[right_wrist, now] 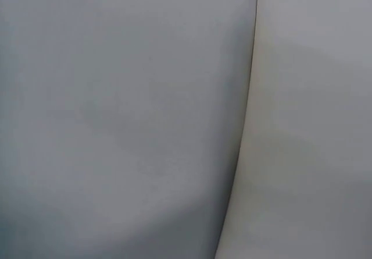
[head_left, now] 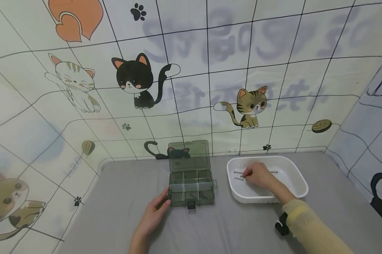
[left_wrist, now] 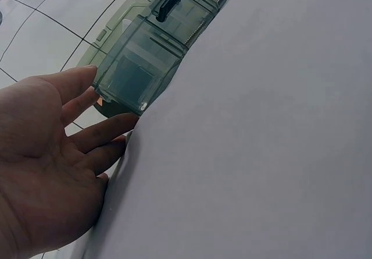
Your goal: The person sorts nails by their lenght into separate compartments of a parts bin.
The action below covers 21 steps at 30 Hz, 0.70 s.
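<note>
A green see-through compartment box (head_left: 176, 203) stands on the grey cloth with its lid (head_left: 191, 164) raised at the back. Several thin metal screws (head_left: 203, 197) lie in its front right part. My left hand (head_left: 154, 211) touches the box's left side with thumb and fingertips, fingers fairly straight; the left wrist view shows this hand (left_wrist: 52, 154) at the box's corner (left_wrist: 136, 75). Inside the white tray (head_left: 292, 176), my right hand (head_left: 259, 175) pinches a small screw (head_left: 241, 176) at its fingertips, largely hidden. Another screw (head_left: 239, 179) lies just below it.
More loose screws (head_left: 238, 172) lie in the tray, one right of the hand (head_left: 274, 172). Cloth printed with cats (head_left: 249, 107) hangs behind and at both sides. A black strap piece (head_left: 282, 224) sits at the right wrist. The right wrist view shows only blurred pale surfaces.
</note>
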Motion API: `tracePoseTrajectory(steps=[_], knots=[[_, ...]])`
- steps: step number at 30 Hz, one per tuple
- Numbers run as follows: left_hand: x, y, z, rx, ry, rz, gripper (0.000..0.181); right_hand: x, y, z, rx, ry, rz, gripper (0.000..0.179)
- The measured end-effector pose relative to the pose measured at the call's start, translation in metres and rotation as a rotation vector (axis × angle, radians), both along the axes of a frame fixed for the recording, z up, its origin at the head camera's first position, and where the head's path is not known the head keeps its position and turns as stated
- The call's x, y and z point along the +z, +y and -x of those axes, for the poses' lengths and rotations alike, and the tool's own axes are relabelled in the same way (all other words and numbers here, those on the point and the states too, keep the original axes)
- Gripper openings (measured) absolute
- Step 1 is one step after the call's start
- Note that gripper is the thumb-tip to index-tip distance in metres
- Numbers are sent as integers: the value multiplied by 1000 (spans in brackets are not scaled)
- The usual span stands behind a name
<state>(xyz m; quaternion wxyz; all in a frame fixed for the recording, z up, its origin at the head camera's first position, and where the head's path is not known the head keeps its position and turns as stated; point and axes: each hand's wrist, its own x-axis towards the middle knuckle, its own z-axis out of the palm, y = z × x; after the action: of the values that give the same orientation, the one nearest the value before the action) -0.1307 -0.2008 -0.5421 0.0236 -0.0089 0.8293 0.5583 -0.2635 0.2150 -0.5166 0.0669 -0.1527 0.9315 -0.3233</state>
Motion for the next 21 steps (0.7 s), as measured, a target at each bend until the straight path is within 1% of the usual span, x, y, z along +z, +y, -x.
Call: tracePoseTrajectory(steps=[3,5,9,12,16,21], knots=[[-1,-1,0,-7,10,5,51,1,-1,0,-14,11,10,11],[-1,-3,0,-13,16,0,51,2,-2,0,-16,38,22,10],[-1,-4,0,-10,19,-11,51,2,-4,-1,-14,77,61,9],[-2,-5,0,-3,17,-9,50,4,-5,-3,-11,95,68,10],[-2,-4,0,-4,14,-18,50,10,-5,-7,-38,100,74,12],[-1,-3,1,-21,16,-29,51,18,-8,-12,-86,68,96,13]])
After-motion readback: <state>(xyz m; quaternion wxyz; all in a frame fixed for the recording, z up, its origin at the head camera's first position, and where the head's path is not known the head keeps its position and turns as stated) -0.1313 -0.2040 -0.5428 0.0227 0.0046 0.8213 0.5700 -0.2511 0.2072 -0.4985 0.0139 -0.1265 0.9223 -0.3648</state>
